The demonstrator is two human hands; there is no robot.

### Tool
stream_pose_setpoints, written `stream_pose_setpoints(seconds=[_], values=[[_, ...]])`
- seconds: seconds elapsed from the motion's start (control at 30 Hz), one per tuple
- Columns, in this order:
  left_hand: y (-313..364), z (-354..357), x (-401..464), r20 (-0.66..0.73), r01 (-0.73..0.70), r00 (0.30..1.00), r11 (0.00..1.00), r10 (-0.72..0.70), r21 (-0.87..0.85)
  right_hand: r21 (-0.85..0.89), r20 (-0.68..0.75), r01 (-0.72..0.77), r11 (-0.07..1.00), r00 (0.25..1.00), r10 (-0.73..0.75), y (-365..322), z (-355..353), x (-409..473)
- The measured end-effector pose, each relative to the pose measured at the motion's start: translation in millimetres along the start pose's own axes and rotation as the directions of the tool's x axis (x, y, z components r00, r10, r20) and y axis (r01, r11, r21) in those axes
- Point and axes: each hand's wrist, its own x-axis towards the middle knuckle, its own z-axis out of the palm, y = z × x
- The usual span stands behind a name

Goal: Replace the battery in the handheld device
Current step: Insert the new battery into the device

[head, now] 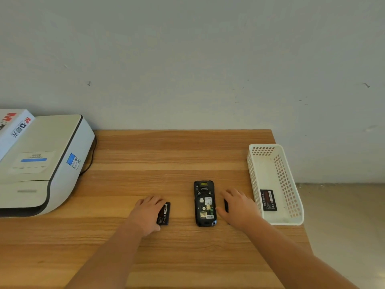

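The black handheld device (205,203) lies face down on the wooden table (177,155), its back off and the battery bay bare, showing labels and contacts. My left hand (146,213) rests to its left, fingers curled over a black battery (164,213) that lies flat on the table. My right hand (239,207) lies just right of the device, over a thin black piece (226,205), apparently the back cover, of which only an edge shows. A second black battery (268,200) lies inside the white basket (291,221).
A white printer (45,161) with a black cable stands at the left, with a white box (12,126) on top. The perforated basket stands at the table's right edge. A grey wall runs along the far edge of the table.
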Motion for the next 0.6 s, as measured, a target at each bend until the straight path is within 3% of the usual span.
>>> stream_pose_setpoints(seconds=[0.2,0.37,0.6], values=[[7,7,-5,-0.040,0.031,0.999,1.000,-0.031,0.001,0.008,-0.004,0.010,1.000,1.000,-0.010,1,3,-2],[12,0,-6,-0.075,0.051,0.995,0.993,-0.059,-0.105,0.009,-0.016,0.025,1.000,1.000,-0.025,1,2,-3],[38,-38,8,-0.204,-0.018,0.979,0.985,-0.018,-0.174,0.048,-0.060,0.030,0.998,0.998,-0.027,5,-9,-4]])
